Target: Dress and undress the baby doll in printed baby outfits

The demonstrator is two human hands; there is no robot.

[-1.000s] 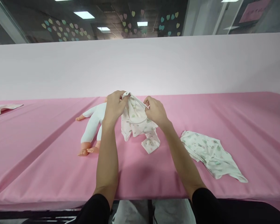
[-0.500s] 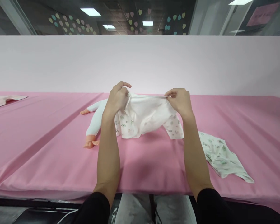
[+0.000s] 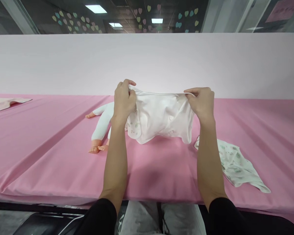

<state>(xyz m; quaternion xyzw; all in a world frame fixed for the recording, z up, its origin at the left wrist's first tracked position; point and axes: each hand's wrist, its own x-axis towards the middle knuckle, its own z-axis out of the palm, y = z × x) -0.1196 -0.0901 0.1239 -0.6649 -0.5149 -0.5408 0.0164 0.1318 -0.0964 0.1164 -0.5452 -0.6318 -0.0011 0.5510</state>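
Note:
Between my hands hangs a white baby shirt (image 3: 161, 114) with small prints on its turned-out parts, its upper edge stretched nearly straight. My left hand (image 3: 124, 99) pinches that edge at its left end. At the right end my right hand (image 3: 201, 99) grips it between thumb and fingers. Behind my left forearm lies a baby doll (image 3: 103, 122) in white clothing; a hand and feet show, while the rest is hidden. To the right of my right forearm, a white printed baby garment (image 3: 240, 166) lies crumpled.
Everything lies on a pink-covered table (image 3: 51, 156) whose front edge runs close to my legs. A pale cloth (image 3: 7, 103) rests at the far left. Behind the table stands a white wall (image 3: 147, 62) with dark glass above.
My hands have risen slightly and moved apart, the right one shifting right. The shirt's edge is stretched wider, and its printed sleeve on the right no longer shows.

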